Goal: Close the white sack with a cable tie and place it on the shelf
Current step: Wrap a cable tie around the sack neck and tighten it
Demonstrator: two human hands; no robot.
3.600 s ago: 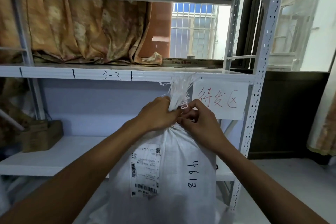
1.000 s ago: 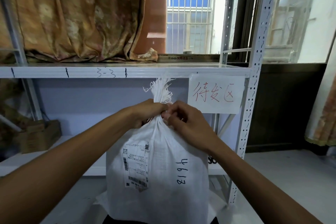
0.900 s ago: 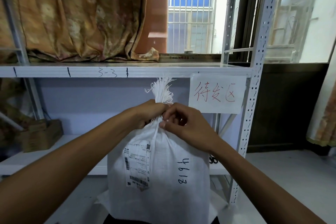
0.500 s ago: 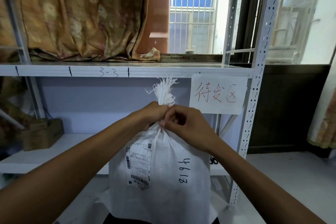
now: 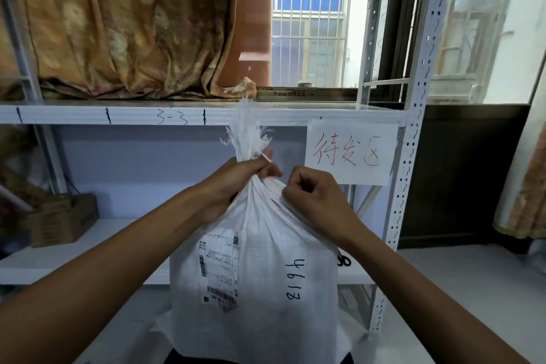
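Right hand [image 5: 313, 196] has come off the neck, fist curled; can't tell if it pinches anything. Left hand [image 5: 245, 174] grips sack [image 5: 260, 289] neck, tie [image 5: 265, 156] tail poking out. Looks cinched. Sack stands before shelf [image 5: 118, 232], not on it.

Daylight from window [image 5: 307, 38], wide-angle edge distortion

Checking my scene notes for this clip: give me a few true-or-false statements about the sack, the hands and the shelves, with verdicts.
1. The left hand grips the white sack by its gathered neck. True.
2. The sack lies on the upper shelf. False: it is held upright in front, not on it.
3. "4613" is handwritten on the sack. True.
4. The paper sign hangs left of the sack. False: it hangs to its right.
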